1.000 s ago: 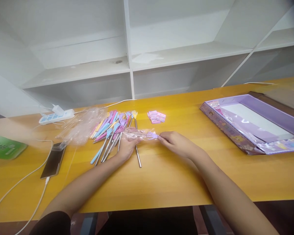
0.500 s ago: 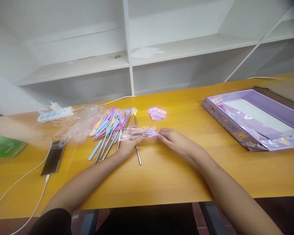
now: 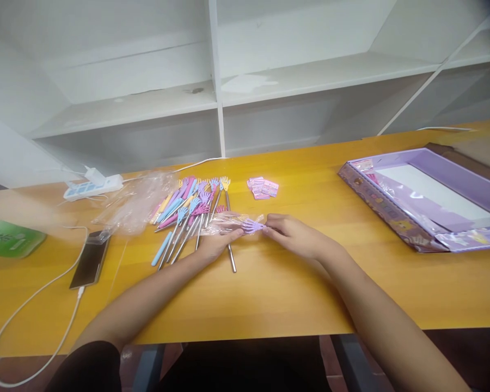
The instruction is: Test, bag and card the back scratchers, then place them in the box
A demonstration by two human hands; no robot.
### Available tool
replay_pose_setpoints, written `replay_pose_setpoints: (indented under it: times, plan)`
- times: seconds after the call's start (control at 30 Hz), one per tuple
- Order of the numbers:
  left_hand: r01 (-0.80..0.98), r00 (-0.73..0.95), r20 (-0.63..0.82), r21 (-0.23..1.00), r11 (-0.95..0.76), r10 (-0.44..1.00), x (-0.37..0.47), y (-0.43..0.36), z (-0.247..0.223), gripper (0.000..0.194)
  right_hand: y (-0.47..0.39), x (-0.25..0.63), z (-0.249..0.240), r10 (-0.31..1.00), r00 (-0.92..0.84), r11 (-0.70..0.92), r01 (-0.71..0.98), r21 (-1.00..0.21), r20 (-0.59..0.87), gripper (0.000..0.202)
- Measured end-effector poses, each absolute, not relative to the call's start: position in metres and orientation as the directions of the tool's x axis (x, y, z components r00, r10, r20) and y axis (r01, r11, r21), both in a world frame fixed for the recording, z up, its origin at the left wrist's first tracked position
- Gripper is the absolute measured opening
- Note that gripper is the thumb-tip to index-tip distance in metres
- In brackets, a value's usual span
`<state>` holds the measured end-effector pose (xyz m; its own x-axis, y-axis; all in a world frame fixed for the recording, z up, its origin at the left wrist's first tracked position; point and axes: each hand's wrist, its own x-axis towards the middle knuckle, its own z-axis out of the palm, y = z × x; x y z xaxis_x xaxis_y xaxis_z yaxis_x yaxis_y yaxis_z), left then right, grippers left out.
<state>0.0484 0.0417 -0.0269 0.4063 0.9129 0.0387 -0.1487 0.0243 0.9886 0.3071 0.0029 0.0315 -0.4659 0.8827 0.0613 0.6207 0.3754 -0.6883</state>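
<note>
Left hand: grip closed on a clear wrapper. Right hand: grip pinching the end of a purple hand-shaped head. Both items sit between the hands, right of piled sticks; small cards lie farther back.

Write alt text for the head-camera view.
A person's left hand holds clear plastic packaging while the right hand pinches a purple hand-shaped piece. Colourful hand-tipped sticks lie to the left, pink cards beyond, an open purple box to the right.
</note>
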Motion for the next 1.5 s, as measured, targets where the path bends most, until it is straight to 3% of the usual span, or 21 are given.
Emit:
replay_pose_setpoints:
  times: [0.33,0.47,0.57,0.67,0.8,1.07,1.3,1.4,1.5]
  plan:
    - [-0.052,0.421,0.094,0.995,-0.08,0.902,0.051,0.034,-0.019,0.049,0.001,0.301,0.032,0.857,-0.514,0.382,0.602,-0.701,0.025,0.043]
    - [-0.03,0.312,0.144,0.989,-0.142,0.939,0.051,0.037,-0.024,0.04,0.002,0.315,0.034,0.906,-0.404,0.216,0.702,-0.678,-0.13,0.039]
    - [-0.115,0.224,0.115,0.989,-0.091,0.968,0.052,0.041,-0.03,0.044,0.004,0.332,0.035,0.912,-0.352,0.138,0.749,-0.648,-0.212,0.041]
    - [-0.158,0.19,0.097,0.985,-0.067,0.977,0.052,0.045,-0.033,0.052,0.007,0.336,0.037,0.908,-0.398,0.205,0.699,-0.685,-0.135,0.042]
    - [-0.047,0.225,0.115,0.993,-0.108,0.967,0.052,0.045,-0.031,0.053,0.008,0.327,0.033,0.888,-0.459,0.316,0.638,-0.702,-0.017,0.044]
    - [-0.083,0.181,0.105,0.992,-0.092,0.978,0.052,0.044,-0.03,0.053,0.007,0.314,0.019,0.901,-0.406,0.396,0.633,-0.665,0.149,0.041]
    - [-0.023,0.412,0.102,0.994,-0.102,0.906,0.05,0.04,-0.033,0.047,-0.001,0.294,0.021,0.895,-0.392,0.412,0.54,-0.734,0.214,0.029]
    - [-0.048,0.454,0.069,0.997,-0.053,0.889,0.051,0.038,-0.03,0.043,-0.005,0.289,0.017,0.901,-0.343,0.408,0.458,-0.79,0.267,0.015]
    - [-0.068,0.47,0.052,0.997,-0.023,0.881,0.052,0.037,-0.024,0.041,-0.007,0.283,0.014,0.874,-0.369,0.463,0.439,-0.77,0.315,0.007]
